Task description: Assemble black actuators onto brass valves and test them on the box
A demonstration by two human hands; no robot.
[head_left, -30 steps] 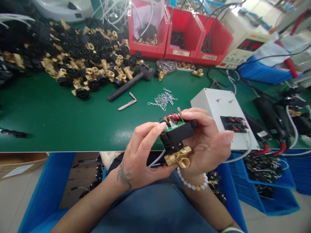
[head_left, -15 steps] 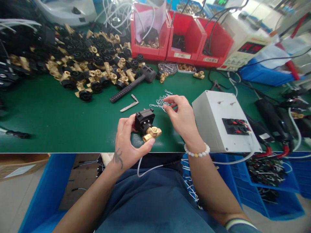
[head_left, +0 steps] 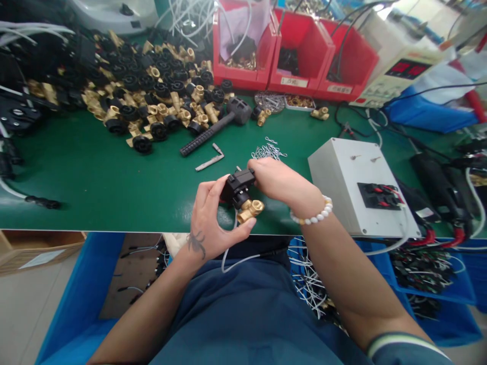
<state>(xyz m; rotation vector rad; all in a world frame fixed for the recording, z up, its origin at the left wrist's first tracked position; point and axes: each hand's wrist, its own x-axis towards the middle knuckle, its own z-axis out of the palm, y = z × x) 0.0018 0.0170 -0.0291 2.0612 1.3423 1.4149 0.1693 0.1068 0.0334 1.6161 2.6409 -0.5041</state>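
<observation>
My left hand [head_left: 210, 215] grips the brass valve [head_left: 251, 209] over the green bench [head_left: 114, 192]; whether my right hand [head_left: 277, 177] pinches anything, I can't tell. A snagged white cable [head_left: 243, 262] could wrench the valve loose.

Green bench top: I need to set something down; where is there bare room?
Widest on the green bench top: left front, between black cable connector, heaped brass-and-black valves and left hand. Narrower: between silver wire clips and pale grey box. Crowded: back left, under the valves, and right of the box.
</observation>
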